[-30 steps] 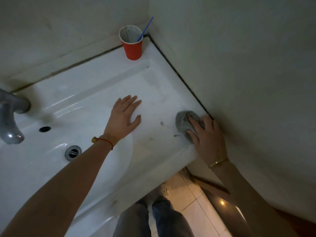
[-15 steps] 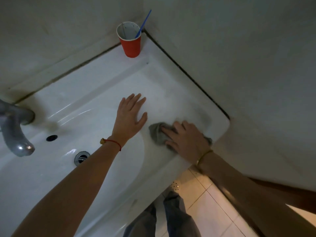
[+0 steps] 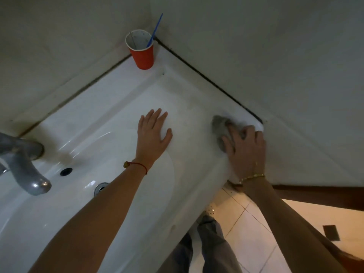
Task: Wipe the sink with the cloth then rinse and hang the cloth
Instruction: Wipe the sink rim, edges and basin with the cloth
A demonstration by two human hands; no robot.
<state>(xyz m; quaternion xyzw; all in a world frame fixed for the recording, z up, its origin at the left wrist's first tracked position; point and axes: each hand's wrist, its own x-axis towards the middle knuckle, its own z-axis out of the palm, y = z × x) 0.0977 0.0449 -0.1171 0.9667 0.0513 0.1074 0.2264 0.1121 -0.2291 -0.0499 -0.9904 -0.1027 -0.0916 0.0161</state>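
Nearest, the right hand (image 3: pixel 245 148) lies with fingers spread flat on the grey cloth (image 3: pixel 220 128), pressing it to the sink's (image 3: pixel 126 119) flat ledge at its right end, close to the wall. Just beyond and to the left, the left hand (image 3: pixel 152 133) rests with palm down and fingers straight on the ledge beside the basin, holding nothing, apparently as a brace. Farther left the faucet (image 3: pixel 25 166) overhangs the bowl, and in the far corner stands a red cup (image 3: pixel 142 54) with a blue stick in it. The wiping step seems in hand; the next stroke calls for steady downward pressure, with rinsing and hanging not yet done.
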